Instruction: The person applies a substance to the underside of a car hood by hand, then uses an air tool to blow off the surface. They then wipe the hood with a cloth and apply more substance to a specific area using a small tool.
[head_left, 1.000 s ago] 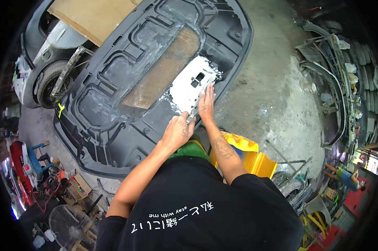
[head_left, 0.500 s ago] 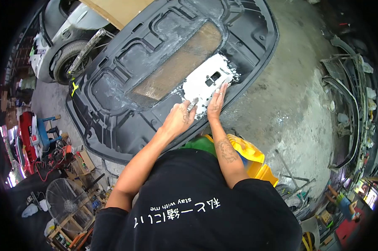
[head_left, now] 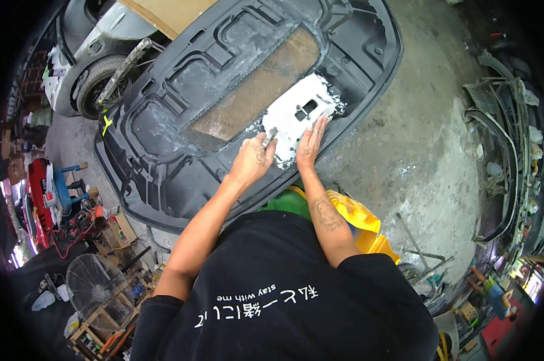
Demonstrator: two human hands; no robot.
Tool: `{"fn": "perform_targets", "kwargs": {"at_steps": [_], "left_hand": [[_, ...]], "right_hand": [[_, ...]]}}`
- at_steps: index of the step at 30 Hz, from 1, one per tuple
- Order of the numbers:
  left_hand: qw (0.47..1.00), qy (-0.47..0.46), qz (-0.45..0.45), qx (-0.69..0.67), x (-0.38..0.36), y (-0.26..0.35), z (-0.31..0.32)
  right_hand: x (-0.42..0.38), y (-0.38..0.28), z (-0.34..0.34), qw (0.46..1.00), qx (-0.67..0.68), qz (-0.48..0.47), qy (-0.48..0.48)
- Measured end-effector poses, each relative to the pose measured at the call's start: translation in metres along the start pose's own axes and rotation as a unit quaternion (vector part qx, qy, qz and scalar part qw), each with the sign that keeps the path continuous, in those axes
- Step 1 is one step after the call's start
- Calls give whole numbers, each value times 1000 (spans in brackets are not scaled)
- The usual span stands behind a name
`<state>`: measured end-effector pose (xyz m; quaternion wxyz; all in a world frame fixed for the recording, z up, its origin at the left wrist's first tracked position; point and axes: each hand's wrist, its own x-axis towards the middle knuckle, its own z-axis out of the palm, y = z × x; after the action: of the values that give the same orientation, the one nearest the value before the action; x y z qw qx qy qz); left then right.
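My left hand [head_left: 255, 157] is closed round a short grey hand tool [head_left: 272, 136] whose exact kind I cannot make out. Its tip is at the left side of a white patch [head_left: 290, 117] with ragged edges and a dark rectangular opening. Stretched out with its fingers together, my right hand [head_left: 310, 142] lies flat against the right edge of that patch. The patch sits on a large black moulded car panel [head_left: 193, 174], beside a brown mesh strip [head_left: 257, 90] set in it.
A yellow plastic piece [head_left: 359, 219] shows below the panel's near edge. A car wheel [head_left: 97, 84] is at upper left, a floor fan [head_left: 100, 292] at lower left. Car body parts [head_left: 494, 138] line the right side of the concrete floor [head_left: 416, 138]. Another person [head_left: 494, 295] is at lower right.
My left hand has shifted slightly up and left with the tool, along the white patch. My right hand has moved only a little, still flat at the patch's edge.
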<state>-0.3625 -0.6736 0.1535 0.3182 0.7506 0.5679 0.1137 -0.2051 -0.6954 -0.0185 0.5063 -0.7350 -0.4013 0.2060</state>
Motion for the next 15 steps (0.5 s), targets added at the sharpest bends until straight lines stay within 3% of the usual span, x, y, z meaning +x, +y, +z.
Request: {"fn": "perform_targets", "kwargs": {"at_steps": [3, 6, 9, 10, 15], "left_hand": [[997, -59, -23, -49, 9, -13, 0], [996, -59, -47, -36, 9, -14, 2], [999, -28, -11, -12, 4, -15, 10], [994, -82, -53, -50, 4, 1, 0], [995, -80, 20, -54, -9, 18, 11]], "right_hand": [[-1, 1, 1, 999, -29, -14, -8], [-7, -6, -3, 994, -103, -35, -27], [-15, -9, -18, 983, -168, -21, -67], [-20, -9, -23, 973, -211, -11, -91], [-32, -8, -42, 951, -275, -6, -139]]}}
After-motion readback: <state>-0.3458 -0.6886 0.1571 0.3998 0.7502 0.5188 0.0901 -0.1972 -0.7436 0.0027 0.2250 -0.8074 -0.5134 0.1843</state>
